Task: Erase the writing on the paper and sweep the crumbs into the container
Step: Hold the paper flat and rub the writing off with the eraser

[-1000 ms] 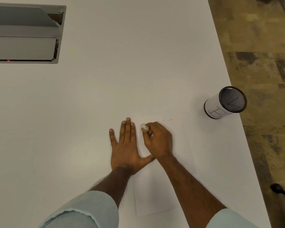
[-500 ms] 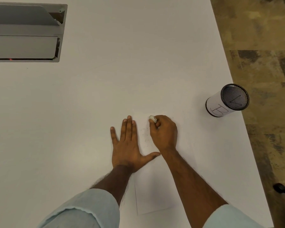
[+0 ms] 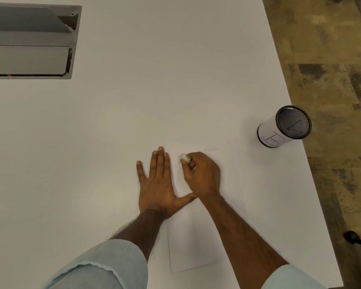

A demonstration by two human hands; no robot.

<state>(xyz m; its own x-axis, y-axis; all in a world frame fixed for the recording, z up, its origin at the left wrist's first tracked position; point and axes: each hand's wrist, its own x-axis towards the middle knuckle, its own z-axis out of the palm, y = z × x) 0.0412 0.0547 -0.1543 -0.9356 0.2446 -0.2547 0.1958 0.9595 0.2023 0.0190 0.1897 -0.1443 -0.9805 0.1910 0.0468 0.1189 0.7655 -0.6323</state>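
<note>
Down on the white table (image 3: pixel 113 126), a sheet of paper (image 3: pixel 194 243) lies almost invisible: white on white, its outline shows clearly only along the near left edge and bottom corner, while the far and right edges fade into the tabletop. The left hand (image 3: pixel 157 188) lies flat and released, fingers straight and together, thumb spread out across the paper; its palm seems to straddle the sheet's left edge, though the edge itself is hidden beneath it. The right hand (image 3: pixel 202 176) is curled closed, pinching a small white eraser (image 3: pixel 184 157) whose tip alone peeks out past the fingertips; the rest is buried in the grip. The eraser's tip sits over the paper's upper part, and whether it actually touches cannot be told. Just beyond the knuckles a faint pencilled word (image 3: pixel 210 149) remains, too pale and small to read. A few tiny dark specks between the two hands may be crumbs, but they are hard to make out. Well off to the right, near the table's edge, stands a black mesh container (image 3: pixel 283 127) wrapped in white paper with a marker scrawl; its inside is shadowed. A grey recessed panel (image 3: pixel 29 40) is cut off at the left frame edge, and both pale blue sleeves (image 3: pixel 96 268) run out of frame at the bottom.
</note>
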